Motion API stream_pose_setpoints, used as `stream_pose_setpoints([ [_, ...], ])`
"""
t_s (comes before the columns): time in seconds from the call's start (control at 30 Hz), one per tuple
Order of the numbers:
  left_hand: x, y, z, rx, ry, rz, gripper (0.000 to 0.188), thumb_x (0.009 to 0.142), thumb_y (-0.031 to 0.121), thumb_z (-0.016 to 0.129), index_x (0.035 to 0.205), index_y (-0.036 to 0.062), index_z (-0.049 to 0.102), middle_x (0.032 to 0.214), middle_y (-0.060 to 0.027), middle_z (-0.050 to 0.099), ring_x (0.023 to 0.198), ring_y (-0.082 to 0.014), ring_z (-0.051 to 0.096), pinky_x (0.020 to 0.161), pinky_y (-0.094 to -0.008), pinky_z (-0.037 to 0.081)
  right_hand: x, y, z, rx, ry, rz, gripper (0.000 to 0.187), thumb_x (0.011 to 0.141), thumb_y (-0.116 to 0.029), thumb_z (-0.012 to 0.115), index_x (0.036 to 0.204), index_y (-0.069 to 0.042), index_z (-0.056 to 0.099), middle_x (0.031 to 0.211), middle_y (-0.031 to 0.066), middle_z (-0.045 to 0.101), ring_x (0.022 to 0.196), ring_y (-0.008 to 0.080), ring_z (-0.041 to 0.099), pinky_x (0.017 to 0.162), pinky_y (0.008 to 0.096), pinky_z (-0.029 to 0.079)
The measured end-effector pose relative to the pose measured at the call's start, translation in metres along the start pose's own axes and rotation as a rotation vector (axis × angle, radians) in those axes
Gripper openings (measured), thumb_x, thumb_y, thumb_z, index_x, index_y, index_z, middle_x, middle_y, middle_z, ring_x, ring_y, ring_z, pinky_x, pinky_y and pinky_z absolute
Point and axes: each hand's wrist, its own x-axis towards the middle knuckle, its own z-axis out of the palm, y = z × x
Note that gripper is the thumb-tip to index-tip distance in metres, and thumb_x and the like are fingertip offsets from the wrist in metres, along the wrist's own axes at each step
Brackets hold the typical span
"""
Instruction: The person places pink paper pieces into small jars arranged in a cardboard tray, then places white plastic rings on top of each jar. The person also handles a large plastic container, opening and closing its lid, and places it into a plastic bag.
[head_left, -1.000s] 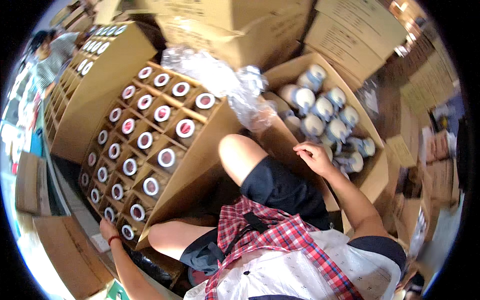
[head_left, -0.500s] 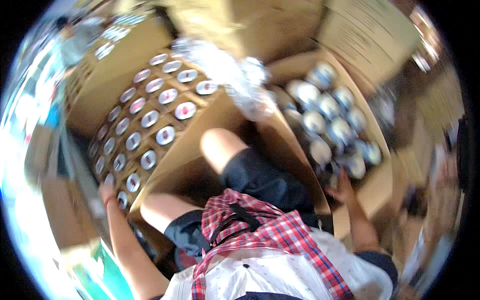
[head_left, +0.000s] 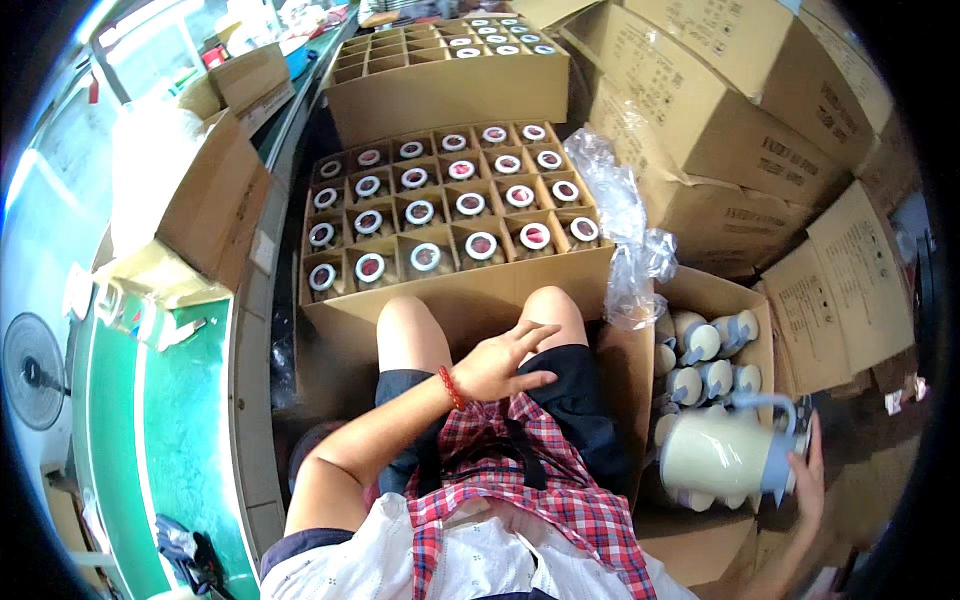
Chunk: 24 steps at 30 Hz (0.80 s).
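Over the open box at my right, my right hand [head_left: 808,475] grips a cream jug [head_left: 715,450] by its blue-grey end. The jug lies on its side in the air, its handle pointing upward in the picture. Beneath it, the carton [head_left: 632,400] holds several similar cream jugs with blue parts [head_left: 698,338]. My left hand [head_left: 497,365] hovers above my thighs with fingers spread and nothing in it; a red bead bracelet circles that wrist. In front of my knees is a divided carton [head_left: 470,277] with rows of round white-rimmed tops [head_left: 481,245], one per cell.
Behind the divided carton stands another one [head_left: 450,95], partly filled. Clear plastic wrap [head_left: 612,190] hangs over the corner between the boxes. Large cartons [head_left: 690,120] are stacked at the back right. A green-topped bench [head_left: 185,430] runs along my left, near a fan [head_left: 38,370].
My view has turned to the right and steadied. The right hand has lifted a jug out of the carton. My left hand has moved from the divided carton's side to above my lap.
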Motion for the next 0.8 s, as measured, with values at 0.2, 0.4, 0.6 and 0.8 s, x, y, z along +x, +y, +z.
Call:
stream_pose_setpoints([
  [0.2,-0.001,0.033,-0.024,-0.378,0.256,0.353,0.086,0.078,0.054,0.064,0.140,0.0025,0.033,0.146,-0.0217,0.026,0.135,-0.0338,0.028,0.108,-0.0433,0.027,0.064,-0.059,0.171,0.934,-0.308,-0.010,0.058,0.093,-0.036,0.039,0.144,-0.013,0.026,0.140,0.0156,0.039,0.119,0.0292,0.051,0.100,0.0409,0.041],
  [0.4,-0.048,0.022,-0.099,-0.469,0.575,-0.041,0.062,0.098,0.046,0.029,0.094,-0.0040,0.065,0.109,-0.0183,0.064,0.102,-0.0256,0.060,0.090,-0.0360,0.046,0.080,-0.057,0.354,0.398,-0.608,-0.090,0.055,0.094,-0.026,0.047,0.139,0.000,0.028,0.141,0.0190,0.035,0.130,0.0338,0.037,0.106,0.0393,0.032],
  [0.6,-0.029,-0.006,-0.063,-0.118,0.625,-0.171,0.046,0.100,0.030,0.034,0.100,-0.0052,0.063,0.100,-0.0190,0.064,0.098,-0.0273,0.060,0.086,-0.0345,0.045,0.119,-0.177,0.354,-0.082,-0.063,-1.043,0.046,0.090,-0.029,0.053,0.125,-0.001,0.050,0.132,0.0203,0.046,0.129,0.0344,0.037,0.107,0.0452,0.024],
  [0.8,-0.002,-0.060,-0.061,-0.691,0.634,-0.054,0.063,0.100,0.043,0.019,0.105,-0.0056,0.059,0.125,-0.0212,0.052,0.115,-0.0266,0.050,0.103,-0.0381,0.035,0.151,-0.222,0.370,-0.140,-0.203,-1.002,0.027,0.087,-0.025,0.056,0.101,-0.004,0.064,0.090,0.0110,0.065,0.086,0.0310,0.060,0.085,0.0414,0.042],
])
